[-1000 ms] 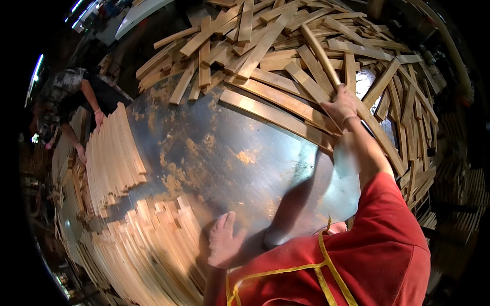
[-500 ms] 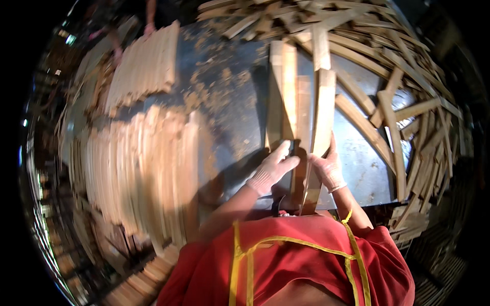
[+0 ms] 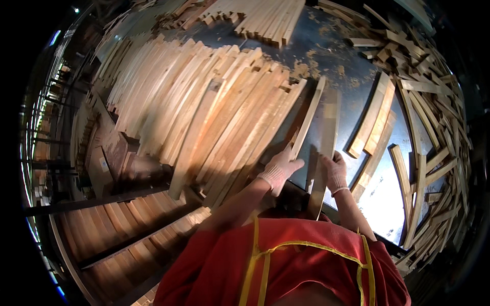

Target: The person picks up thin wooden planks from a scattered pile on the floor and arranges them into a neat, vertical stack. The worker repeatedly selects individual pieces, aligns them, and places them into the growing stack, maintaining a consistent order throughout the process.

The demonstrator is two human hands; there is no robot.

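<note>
My left hand [image 3: 279, 170], in a pale knit glove, is closed on a narrow wooden slat [image 3: 309, 115] that points away from me, close by a row of slats [image 3: 219, 122]. In my right hand [image 3: 335, 174], gloved alike, is a wider wooden slat [image 3: 329, 127], blurred along its length. Its near end reaches back toward my red apron [image 3: 306, 239]. Both slats lean over the near edge of the dark metal table [image 3: 352, 97]. To the right of my right hand lie a few loose slats [image 3: 376, 115].
A tangled heap of slats [image 3: 434, 102] lines the table's right side. Farther off lies another row of slats [image 3: 273, 23], with sawdust [image 3: 306, 66] nearby. At lower left stands a rack [image 3: 120, 229] holding wooden pieces.
The view has swung left, bringing the slat row and rack closer to the middle. My left hand has closed on a narrow slat beside the row; my right hand still holds a slat.
</note>
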